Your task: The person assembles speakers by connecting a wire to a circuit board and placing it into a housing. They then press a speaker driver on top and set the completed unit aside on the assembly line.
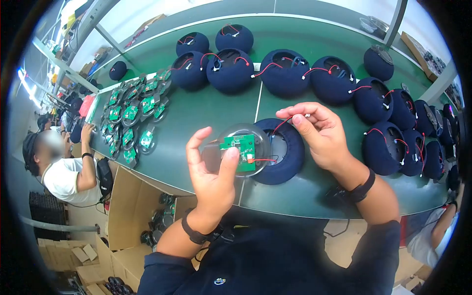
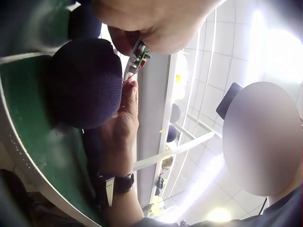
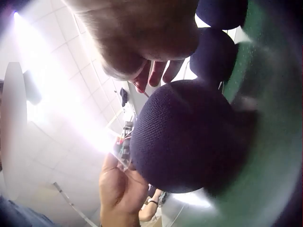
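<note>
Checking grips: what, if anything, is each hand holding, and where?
Left hand: clear disc, by its left side; right hand: thin wire, near its end.

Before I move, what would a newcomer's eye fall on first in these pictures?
Probably the bright green circuit board on a clear disc, gripped by the left hand at the center. Just beside it, the right hand pinches a thin red wire at the open dark blue round housing. Next would come the heap of similar boards on the left of the table and the many dark housings along its back and right.
</note>
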`<action>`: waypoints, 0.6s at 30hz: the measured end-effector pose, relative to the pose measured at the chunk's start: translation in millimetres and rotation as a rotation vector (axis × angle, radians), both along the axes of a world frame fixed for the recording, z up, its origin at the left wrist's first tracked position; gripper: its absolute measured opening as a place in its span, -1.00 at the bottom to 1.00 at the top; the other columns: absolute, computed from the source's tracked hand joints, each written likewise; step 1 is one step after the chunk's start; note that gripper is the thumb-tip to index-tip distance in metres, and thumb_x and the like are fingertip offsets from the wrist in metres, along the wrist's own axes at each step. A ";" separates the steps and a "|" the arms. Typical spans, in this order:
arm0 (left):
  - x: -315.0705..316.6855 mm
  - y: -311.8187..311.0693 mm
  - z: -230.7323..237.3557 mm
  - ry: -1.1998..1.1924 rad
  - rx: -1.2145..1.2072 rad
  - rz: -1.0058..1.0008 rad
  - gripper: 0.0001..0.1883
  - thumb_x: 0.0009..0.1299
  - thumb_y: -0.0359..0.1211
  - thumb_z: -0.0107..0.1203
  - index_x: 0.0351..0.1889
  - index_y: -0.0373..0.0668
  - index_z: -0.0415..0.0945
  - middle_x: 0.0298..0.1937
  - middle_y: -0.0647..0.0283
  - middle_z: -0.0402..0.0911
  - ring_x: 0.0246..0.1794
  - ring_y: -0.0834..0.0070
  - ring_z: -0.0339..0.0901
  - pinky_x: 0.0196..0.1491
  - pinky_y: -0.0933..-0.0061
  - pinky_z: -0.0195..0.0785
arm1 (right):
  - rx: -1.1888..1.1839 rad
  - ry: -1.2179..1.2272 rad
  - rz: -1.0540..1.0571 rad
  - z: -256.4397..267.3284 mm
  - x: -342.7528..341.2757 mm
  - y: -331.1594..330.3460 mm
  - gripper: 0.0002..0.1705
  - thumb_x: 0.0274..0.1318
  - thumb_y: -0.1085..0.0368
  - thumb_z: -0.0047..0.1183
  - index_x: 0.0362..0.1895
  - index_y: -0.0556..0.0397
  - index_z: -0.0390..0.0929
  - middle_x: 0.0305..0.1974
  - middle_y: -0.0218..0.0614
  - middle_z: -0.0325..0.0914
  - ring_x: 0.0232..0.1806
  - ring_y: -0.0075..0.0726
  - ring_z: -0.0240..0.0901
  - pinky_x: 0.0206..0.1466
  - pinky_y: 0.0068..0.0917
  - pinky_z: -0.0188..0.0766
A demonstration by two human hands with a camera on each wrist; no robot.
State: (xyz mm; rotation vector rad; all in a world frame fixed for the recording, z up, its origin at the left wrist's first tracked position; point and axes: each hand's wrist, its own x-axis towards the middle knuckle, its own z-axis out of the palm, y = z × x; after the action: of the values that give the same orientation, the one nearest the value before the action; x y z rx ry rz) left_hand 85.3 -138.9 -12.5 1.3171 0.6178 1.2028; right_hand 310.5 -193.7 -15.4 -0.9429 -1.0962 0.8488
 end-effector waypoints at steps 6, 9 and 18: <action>-1.1 0.3 -0.3 0.005 -0.025 -0.016 -0.41 0.49 -0.49 0.22 0.41 -0.15 0.17 0.04 0.19 0.60 0.04 0.53 0.57 0.12 0.42 0.46 | -0.040 0.215 0.115 -5.8 -4.0 -3.6 -0.75 0.39 0.34 0.20 0.01 0.18 0.46 -0.05 -0.12 0.74 0.05 -0.35 0.65 0.27 -0.35 0.50; -1.4 2.3 -3.1 0.036 0.004 0.017 -0.40 0.48 -0.50 0.23 0.41 -0.14 0.17 0.04 0.19 0.60 0.04 0.52 0.57 0.13 0.42 0.46 | -0.074 0.114 0.054 1.2 -9.1 -8.4 -0.86 0.37 0.37 0.21 -0.10 0.19 0.63 -0.10 -0.20 0.73 -0.05 -0.41 0.65 0.21 -0.42 0.49; 5.4 0.7 4.6 -0.008 0.074 -0.105 -0.48 0.47 -0.54 0.25 0.34 -0.19 0.30 0.03 0.23 0.59 0.00 0.57 0.57 0.07 0.48 0.46 | -0.089 -0.664 0.052 37.0 -13.3 -26.2 -0.85 0.19 0.25 0.29 -0.21 0.01 0.77 0.16 -0.12 0.49 0.34 0.02 0.26 0.39 -0.17 0.24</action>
State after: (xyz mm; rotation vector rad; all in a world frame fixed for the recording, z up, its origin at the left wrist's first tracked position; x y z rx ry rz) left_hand 90.7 -138.2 -7.9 1.3890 0.4964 1.1537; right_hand 297.2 -219.9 21.6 -1.3234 -1.6624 0.6376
